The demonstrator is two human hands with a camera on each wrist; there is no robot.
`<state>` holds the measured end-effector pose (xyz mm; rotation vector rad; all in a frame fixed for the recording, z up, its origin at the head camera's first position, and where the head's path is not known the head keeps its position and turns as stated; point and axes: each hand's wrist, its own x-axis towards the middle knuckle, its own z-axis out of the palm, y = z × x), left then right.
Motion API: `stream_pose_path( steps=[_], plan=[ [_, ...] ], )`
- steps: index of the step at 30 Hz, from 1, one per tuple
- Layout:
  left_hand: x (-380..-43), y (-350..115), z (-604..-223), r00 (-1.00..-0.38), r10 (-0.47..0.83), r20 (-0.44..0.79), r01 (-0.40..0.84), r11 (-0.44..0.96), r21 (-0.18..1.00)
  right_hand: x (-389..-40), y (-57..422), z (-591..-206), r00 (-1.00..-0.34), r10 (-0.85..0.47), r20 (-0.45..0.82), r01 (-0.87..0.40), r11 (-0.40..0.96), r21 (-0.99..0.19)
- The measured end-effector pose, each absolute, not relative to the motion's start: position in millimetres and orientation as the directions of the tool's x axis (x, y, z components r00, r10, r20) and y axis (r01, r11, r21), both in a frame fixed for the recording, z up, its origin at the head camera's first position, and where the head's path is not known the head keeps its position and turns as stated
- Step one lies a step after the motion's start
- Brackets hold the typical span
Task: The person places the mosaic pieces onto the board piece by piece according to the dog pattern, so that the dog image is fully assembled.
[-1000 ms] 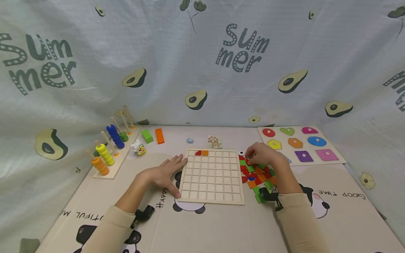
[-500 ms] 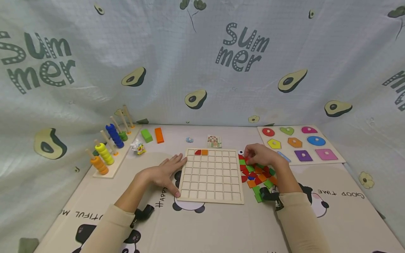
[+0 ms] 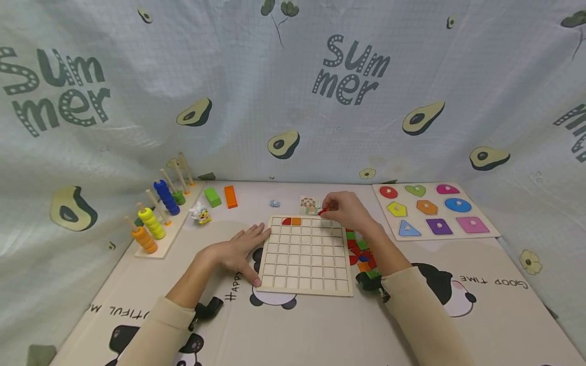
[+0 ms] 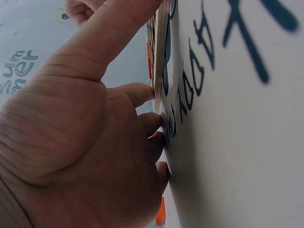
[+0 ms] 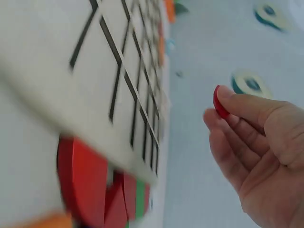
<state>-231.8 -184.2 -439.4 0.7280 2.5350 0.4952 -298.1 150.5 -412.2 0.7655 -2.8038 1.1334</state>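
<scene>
A wooden grid board [image 3: 304, 256] lies mid-table; its top row holds a red quarter-round tile [image 3: 287, 221] and an orange square tile [image 3: 296, 221]. My left hand [image 3: 240, 252] is spread along the board's left edge, thumb near the lower corner and fingers near the upper one. In the left wrist view those fingertips sit right at the board's side. Over the board's upper right, my right hand [image 3: 345, 209] pinches a small red tile [image 5: 220, 102] with a curved edge between thumb and fingers. Loose red, green, orange and blue tiles [image 3: 361, 254] lie right of the board, partly hidden by the right forearm.
A small picture card [image 3: 310, 205] lies behind the board. A shape puzzle board [image 3: 437, 211] is at back right. Left are a peg stacker with rings [image 3: 170, 223], a small white figurine [image 3: 200, 213], a green block [image 3: 212, 197] and an orange block [image 3: 231, 196].
My right hand has left the tile pile and moved left over the board's top right, carrying the red tile. The left hand stays at the board's edge.
</scene>
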Motion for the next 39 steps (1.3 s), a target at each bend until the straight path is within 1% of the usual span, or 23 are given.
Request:
stream_pose_path(
  steps=[6,11,13,15,19,22,27,32,34,39],
  plan=[
    [-232,-184,-439,-0.749,0.582,-0.316,0.421,0.787,0.451,-307,113,-418,-0.814,-0.55,0.187,-0.56,0.656,-0.507],
    [-232,-184,-440,-0.742,0.601,-0.298,0.441,0.771,0.459,-313,101,-428,-0.812,-0.558,0.171,-0.575,0.717,-0.394],
    [-232,-184,-440,-0.741,0.602,-0.298,0.441,0.771,0.459,-315,100,-431,-0.805,-0.571,0.159,-0.585,0.722,-0.37],
    [-232,-184,-440,-0.743,0.596,-0.305,0.436,0.777,0.454,-315,100,-433,-0.787,-0.601,0.139,-0.603,0.703,-0.377],
    [-232,-184,-440,-0.75,0.579,-0.319,0.418,0.789,0.45,-314,101,-433,-0.763,-0.641,0.085,-0.604,0.66,-0.447],
    [-232,-184,-439,-0.749,0.583,-0.314,0.421,0.785,0.454,-314,101,-432,-0.768,-0.636,0.075,-0.589,0.656,-0.473],
    [-231,-184,-439,-0.747,0.588,-0.311,0.426,0.782,0.455,-315,100,-433,-0.774,-0.629,0.068,-0.585,0.671,-0.457],
    [-231,-184,-438,-0.748,0.583,-0.319,0.419,0.786,0.454,-313,104,-431,-0.753,-0.655,0.068,-0.609,0.654,-0.448],
    [-231,-184,-439,-0.747,0.583,-0.319,0.417,0.786,0.457,-311,109,-427,-0.746,-0.661,0.081,-0.614,0.634,-0.47],
    [-230,-184,-439,-0.751,0.582,-0.313,0.414,0.784,0.463,-304,139,-410,-0.784,-0.603,0.145,-0.569,0.606,-0.557]
  ],
)
